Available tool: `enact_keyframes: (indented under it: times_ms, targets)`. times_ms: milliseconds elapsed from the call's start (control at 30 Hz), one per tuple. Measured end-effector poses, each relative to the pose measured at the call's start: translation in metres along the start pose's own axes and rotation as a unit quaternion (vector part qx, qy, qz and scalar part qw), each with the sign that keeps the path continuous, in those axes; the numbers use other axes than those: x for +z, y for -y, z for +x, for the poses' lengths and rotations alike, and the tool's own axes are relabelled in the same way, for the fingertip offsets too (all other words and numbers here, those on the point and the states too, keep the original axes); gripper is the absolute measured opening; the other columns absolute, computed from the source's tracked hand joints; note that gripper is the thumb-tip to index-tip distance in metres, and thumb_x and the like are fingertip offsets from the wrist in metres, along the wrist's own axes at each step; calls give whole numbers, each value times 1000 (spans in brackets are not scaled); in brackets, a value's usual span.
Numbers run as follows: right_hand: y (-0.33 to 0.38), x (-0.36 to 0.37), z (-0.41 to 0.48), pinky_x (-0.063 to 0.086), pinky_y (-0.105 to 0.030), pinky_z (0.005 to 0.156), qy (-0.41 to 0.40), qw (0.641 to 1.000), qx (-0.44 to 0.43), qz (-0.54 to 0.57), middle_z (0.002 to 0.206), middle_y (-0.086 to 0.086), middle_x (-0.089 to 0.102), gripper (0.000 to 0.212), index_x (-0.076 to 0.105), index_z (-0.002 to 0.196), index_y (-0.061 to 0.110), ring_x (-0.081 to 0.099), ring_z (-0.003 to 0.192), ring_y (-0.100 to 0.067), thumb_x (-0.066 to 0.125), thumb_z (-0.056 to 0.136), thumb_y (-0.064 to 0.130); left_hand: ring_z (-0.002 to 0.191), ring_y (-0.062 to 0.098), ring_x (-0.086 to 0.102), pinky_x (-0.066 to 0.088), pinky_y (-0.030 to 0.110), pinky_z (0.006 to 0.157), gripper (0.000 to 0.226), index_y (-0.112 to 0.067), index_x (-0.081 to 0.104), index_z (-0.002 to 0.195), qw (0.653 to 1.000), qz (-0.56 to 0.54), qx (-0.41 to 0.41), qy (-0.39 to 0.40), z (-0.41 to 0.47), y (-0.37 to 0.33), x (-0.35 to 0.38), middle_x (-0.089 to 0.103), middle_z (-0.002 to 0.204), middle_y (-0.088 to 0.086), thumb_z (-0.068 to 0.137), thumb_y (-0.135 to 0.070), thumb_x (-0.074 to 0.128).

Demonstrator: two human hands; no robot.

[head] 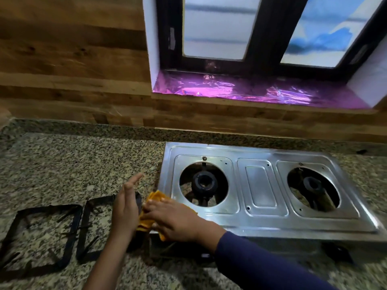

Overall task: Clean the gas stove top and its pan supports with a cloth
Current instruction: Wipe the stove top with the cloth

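A two-burner steel gas stove [259,185] sits on the granite counter with its pan supports off. My right hand [173,218] lies flat on an orange cloth [149,214], pressing it on the stove's front left corner. Just left of that corner my left hand [125,204] is held edge-up with straight fingers, touching or nearly touching the cloth. Two black square pan supports lie flat on the counter to the left: one [39,237] farther left, the other [90,227] partly behind my left forearm.
The speckled granite counter [73,164] runs left of and behind the stove. A wood-look wall [73,70] rises at the back, with a window and a purple foil-covered sill [240,88] above the stove. A stove knob [337,251] shows on the front face.
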State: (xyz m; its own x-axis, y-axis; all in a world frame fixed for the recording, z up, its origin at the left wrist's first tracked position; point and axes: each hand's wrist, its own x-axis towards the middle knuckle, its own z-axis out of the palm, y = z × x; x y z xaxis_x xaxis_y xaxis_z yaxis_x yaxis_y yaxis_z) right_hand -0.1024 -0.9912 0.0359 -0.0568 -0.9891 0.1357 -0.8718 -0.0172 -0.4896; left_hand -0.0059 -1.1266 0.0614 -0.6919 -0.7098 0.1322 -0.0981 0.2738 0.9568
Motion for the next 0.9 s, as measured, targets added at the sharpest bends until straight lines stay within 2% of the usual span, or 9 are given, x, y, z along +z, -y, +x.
enact_keyframes:
  times_ms: [33,100,233,333,467,533,600,733,900]
  targets:
    - [6,2,-6,17,-37,118,-3,1000,-1,7,150,-12,45,38,55,135,8,34,143,-25,52,98,18,125,-2,42,27,0,91,77,-33,56,127,1000,6,-12,28,5,-4,-2,53,138,-9,84,-80,12]
    - [14,4,-18,16,-34,118,-12,1000,3,17,151,-9,44,38,54,136,9,34,144,-23,50,99,16,126,-1,42,26,1,89,78,-34,58,127,996,25,-23,87,14,-9,-2,52,136,-14,82,-79,13]
    - [18,-2,-47,31,-35,113,-46,996,52,53,147,-6,51,38,55,134,9,43,138,-22,48,96,14,129,3,42,30,12,101,86,-27,59,130,979,37,-47,194,20,-4,16,49,134,-17,78,-80,17]
    - [14,-10,-89,43,-38,106,-100,986,123,55,144,-1,54,37,54,134,18,50,132,-22,49,98,19,131,6,43,31,24,107,91,-24,60,129,973,53,-57,216,12,5,25,51,134,-16,75,-85,20]
    - [8,-25,-154,43,-33,104,-196,949,238,72,140,10,56,36,47,135,38,51,129,-6,47,100,32,128,-3,42,29,11,100,107,-21,59,132,973,43,-55,221,10,8,20,50,132,-22,68,-95,18]
    - [5,-31,-171,43,-32,104,-214,930,290,76,138,15,56,37,47,135,43,51,127,-2,46,99,34,126,-3,42,31,17,103,106,-23,60,131,970,59,-48,232,14,8,17,50,132,-23,68,-95,13]
    - [7,-28,-170,44,-35,104,-224,921,313,60,138,15,56,36,52,134,37,52,128,-4,46,98,34,126,-2,41,33,27,109,110,-24,59,132,965,70,-48,249,17,8,13,50,132,-22,65,-96,10]
    - [26,-6,-125,37,-37,112,-199,945,259,5,144,5,53,35,59,129,21,46,135,-11,51,96,27,125,-2,40,26,22,104,120,-23,58,133,956,81,-47,278,25,7,9,49,133,-21,57,-100,7]
    - [56,25,-37,25,-36,118,-134,972,188,-37,150,-8,46,52,54,135,14,39,140,-23,61,84,16,126,2,39,21,22,105,127,-18,59,132,952,72,-52,292,24,-1,5,51,141,-7,53,-102,6]
